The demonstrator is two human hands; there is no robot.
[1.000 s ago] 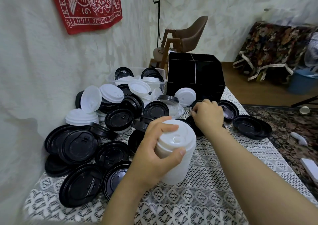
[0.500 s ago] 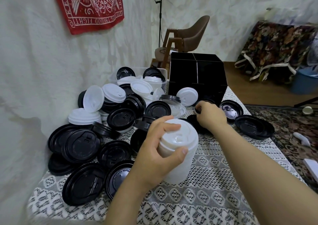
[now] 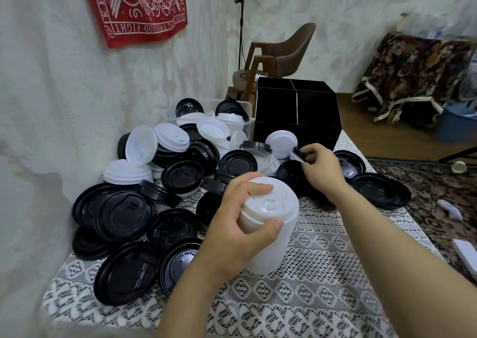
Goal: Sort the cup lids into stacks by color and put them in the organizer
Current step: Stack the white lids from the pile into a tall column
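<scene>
Lace-covered bench [image 3: 322, 286] carries the black organizer [image 3: 296, 113] at the back, with loose black lids [image 3: 124, 213] and white lids [image 3: 171, 137] heaped in front of it and to its left. The left hand [image 3: 232, 234] wraps the tall white stack [image 3: 271, 234], near the bench's middle. It looks light, slick and apt to slide apart, so it is best gripped by its sides. The right hand [image 3: 320, 169] pinches one thin, bendy lid [image 3: 296, 154] by its rim, just in front of the organizer.

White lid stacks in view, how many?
2. One tall white stack stands on the tablecloth, held by the left hand; one short white stack sits by the wall, behind the black lids. More may be hidden in the pile or the clear bin.
</scene>
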